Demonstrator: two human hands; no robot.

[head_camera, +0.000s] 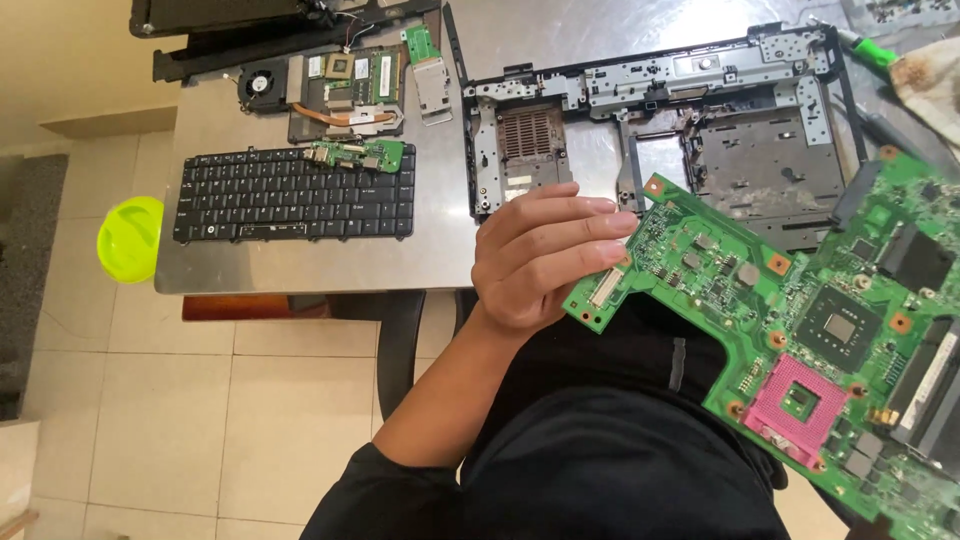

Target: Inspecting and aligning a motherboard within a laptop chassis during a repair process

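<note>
Left hand pinches the near corner of the green motherboard, fingers closed on its edge; board is lifted clear, tilted over the person's lap, just in front of the stripped laptop base frame on the table. Right hand is out of view, so I cannot tell its grip. Looks like the inspect-the-board step after removal. Any next move calls for edge-only holding, keeping fingers off the pink CPU socket. Black keyboard lies left of the frame.
</note>
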